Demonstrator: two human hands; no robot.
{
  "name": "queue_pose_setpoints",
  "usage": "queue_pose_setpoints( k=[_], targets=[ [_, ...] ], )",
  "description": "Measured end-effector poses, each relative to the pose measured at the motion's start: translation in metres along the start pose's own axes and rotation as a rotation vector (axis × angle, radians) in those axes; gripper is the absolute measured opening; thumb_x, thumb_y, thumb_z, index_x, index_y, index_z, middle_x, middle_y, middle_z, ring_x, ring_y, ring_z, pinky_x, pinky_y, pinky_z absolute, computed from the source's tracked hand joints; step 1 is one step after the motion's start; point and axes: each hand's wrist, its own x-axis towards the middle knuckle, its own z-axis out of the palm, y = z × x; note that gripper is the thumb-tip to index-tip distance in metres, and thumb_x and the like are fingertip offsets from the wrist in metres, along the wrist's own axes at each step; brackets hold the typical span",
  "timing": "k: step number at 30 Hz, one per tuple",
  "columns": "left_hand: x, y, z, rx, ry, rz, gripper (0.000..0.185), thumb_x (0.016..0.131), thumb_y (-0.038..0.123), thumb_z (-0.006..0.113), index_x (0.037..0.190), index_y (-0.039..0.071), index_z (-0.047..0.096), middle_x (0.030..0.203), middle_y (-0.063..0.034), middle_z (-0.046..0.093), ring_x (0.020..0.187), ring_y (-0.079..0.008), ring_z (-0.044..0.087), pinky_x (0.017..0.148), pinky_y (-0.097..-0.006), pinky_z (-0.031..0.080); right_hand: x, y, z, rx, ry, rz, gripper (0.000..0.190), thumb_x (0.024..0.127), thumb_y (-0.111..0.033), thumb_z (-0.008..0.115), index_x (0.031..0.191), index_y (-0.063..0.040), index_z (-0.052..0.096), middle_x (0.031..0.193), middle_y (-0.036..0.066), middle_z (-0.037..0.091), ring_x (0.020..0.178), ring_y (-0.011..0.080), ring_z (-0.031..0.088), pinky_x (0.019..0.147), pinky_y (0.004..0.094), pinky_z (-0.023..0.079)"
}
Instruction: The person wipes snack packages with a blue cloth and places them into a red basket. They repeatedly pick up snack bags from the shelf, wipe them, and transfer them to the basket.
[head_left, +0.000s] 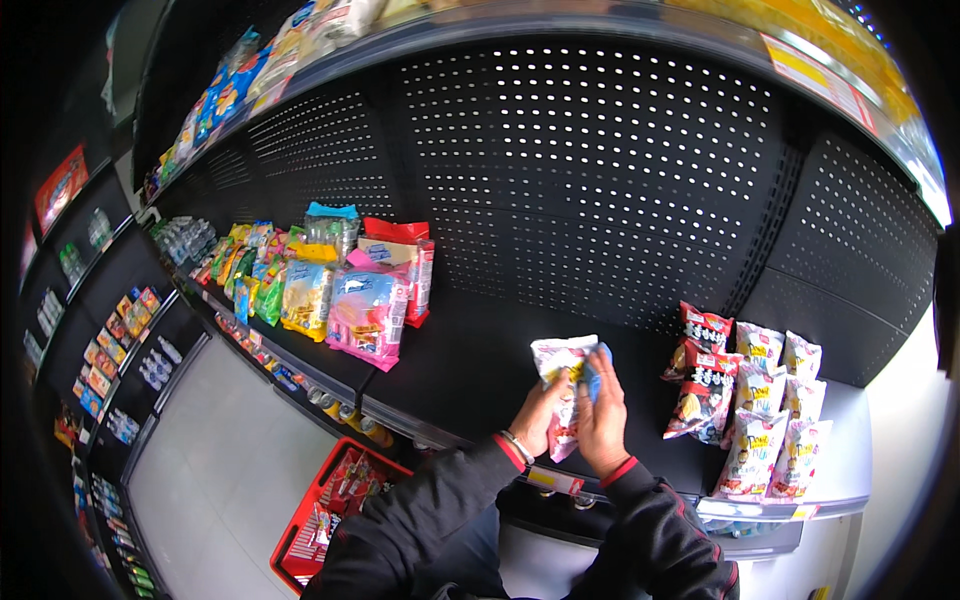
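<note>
Between my two hands a white and pink snack bag (561, 358) stands upright above the black shelf (450, 360). My left hand (534, 417) grips its left side, thumb across the front. On the other side, my right hand (603, 420) presses against the bag with fingers pointing up. A blue patch shows under the right fingers; whether it belongs to the same bag or a second one I cannot tell. To the right, several similar white bags (756, 454) stand in two rows beside red and black snack bags (703, 390).
Larger pink (367, 311) and yellow packages (306, 292) stand left on the shelf. A perforated back panel (600, 150) rises behind, under an upper shelf edge (525, 30). Below left, a red basket (289, 536) holds red packets (352, 480). Drink shelves (112, 255) line the far left.
</note>
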Motion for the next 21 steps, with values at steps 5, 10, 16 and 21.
queue_pose_setpoints(
  k=[5, 10, 16, 21],
  targets=[
    [-0.004, 0.009, -0.009, -0.039, 0.08, -0.003, 0.06, 0.106, 0.057, 0.039, 0.139, 0.009, 0.052, 0.131, -0.0083, 0.061, 0.121, -0.021, 0.059, 0.105, -0.036, 0.046, -0.011, -0.035, 0.004, -0.005, -0.194, -0.167, 0.06, 0.089, -0.008, 0.06, 0.147, 0.0, 0.045, 0.155, 0.022, 0.041, 0.147, 0.0393, 0.035, 0.12, 0.0485, 0.025],
    [-0.002, 0.005, -0.021, -0.061, 0.096, -0.006, 0.059, 0.107, 0.054, 0.038, 0.138, 0.006, 0.051, 0.13, -0.0102, 0.06, 0.119, -0.02, 0.06, 0.103, -0.0339, 0.048, -0.007, -0.039, 0.004, 0.009, -0.271, -0.192, 0.064, 0.091, -0.016, 0.057, 0.151, -0.002, 0.04, 0.158, 0.02, 0.039, 0.149, 0.0387, 0.031, 0.121, 0.0504, 0.022],
    [-0.005, -0.008, -0.016, 0.241, -0.005, 0.084, 0.054, 0.109, 0.046, 0.039, 0.143, 0.005, 0.047, 0.129, -0.0095, 0.062, 0.116, -0.0199, 0.063, 0.098, -0.035, 0.052, 0.015, -0.01, 0.001, -0.014, -0.128, -0.102, 0.049, 0.103, -0.026, 0.05, 0.145, -0.001, 0.046, 0.154, 0.023, 0.043, 0.146, 0.0398, 0.036, 0.118, 0.0512, 0.027],
    [-0.005, 0.001, 0.0, -0.05, -0.044, -0.045, 0.052, 0.109, 0.046, 0.039, 0.142, 0.006, 0.048, 0.131, -0.0087, 0.062, 0.116, -0.0202, 0.064, 0.097, -0.0376, 0.054, 0.015, 0.019, -0.003, 0.02, -0.069, -0.008, 0.047, 0.102, -0.022, 0.053, 0.142, 0.002, 0.048, 0.149, 0.025, 0.047, 0.143, 0.0409, 0.039, 0.117, 0.0456, 0.033]
  ],
)
